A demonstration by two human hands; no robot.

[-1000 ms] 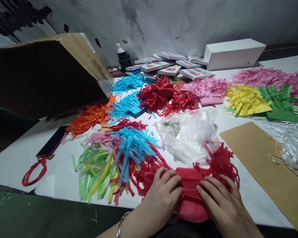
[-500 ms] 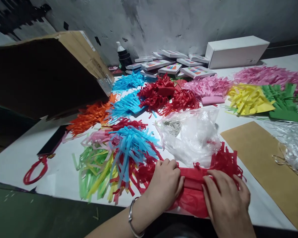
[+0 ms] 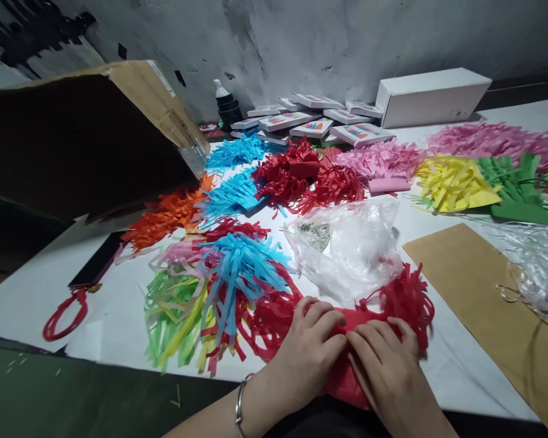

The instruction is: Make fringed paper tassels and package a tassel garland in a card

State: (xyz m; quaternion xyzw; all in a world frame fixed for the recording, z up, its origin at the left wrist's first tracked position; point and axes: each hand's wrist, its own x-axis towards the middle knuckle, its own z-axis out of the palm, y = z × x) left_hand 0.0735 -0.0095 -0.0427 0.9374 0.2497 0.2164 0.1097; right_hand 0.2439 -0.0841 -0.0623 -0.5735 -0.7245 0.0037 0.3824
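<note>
At the table's front edge lies red fringed tissue paper (image 3: 347, 389), with cut strips spreading out on both sides and a plain band across its middle. My left hand (image 3: 308, 347) is closed on the left part of that band, fingers curled over the paper. Close beside it, my right hand (image 3: 388, 359) is closed on the right part, thumb and fingers bent onto it. The two hands nearly touch. Folds under the fingers are hidden. Left of my left hand is a pile of blue fringed tissue (image 3: 244, 267) with green and yellow strips (image 3: 173, 316).
A clear plastic bag (image 3: 360, 243) lies beyond the hands. Brown paper (image 3: 466, 286) and white string (image 3: 545, 274) are on the right. A phone (image 3: 95, 261) and a cardboard box (image 3: 164, 115) stand left. Flat boxes (image 3: 313, 127) and a white box (image 3: 433, 97) are behind.
My right hand has moved left, closer to my left hand. The red tissue's right fringe has shifted inward, and the hands now cover more of the middle band.
</note>
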